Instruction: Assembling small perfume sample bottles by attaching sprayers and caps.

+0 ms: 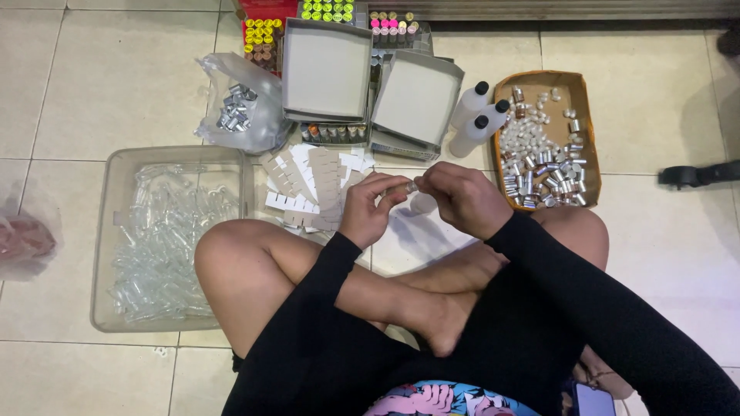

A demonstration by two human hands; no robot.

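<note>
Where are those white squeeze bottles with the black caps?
In the head view, the three white bottles lie on the floor tiles ahead of the person's right hand, between an open white box and the cardboard tray of small caps.

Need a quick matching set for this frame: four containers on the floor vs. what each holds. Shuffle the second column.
Containers:
1. Clear plastic tub
2. Brown cardboard tray
3. Clear plastic bag
4. Grey open box

Contents:
A. A small heap of silver metal caps and nothing else
B. White inner surface, nothing in it
C. Clear glass vials
D. Silver caps mixed with small white pieces

Pairs: 1-C, 2-D, 3-A, 4-B
</note>
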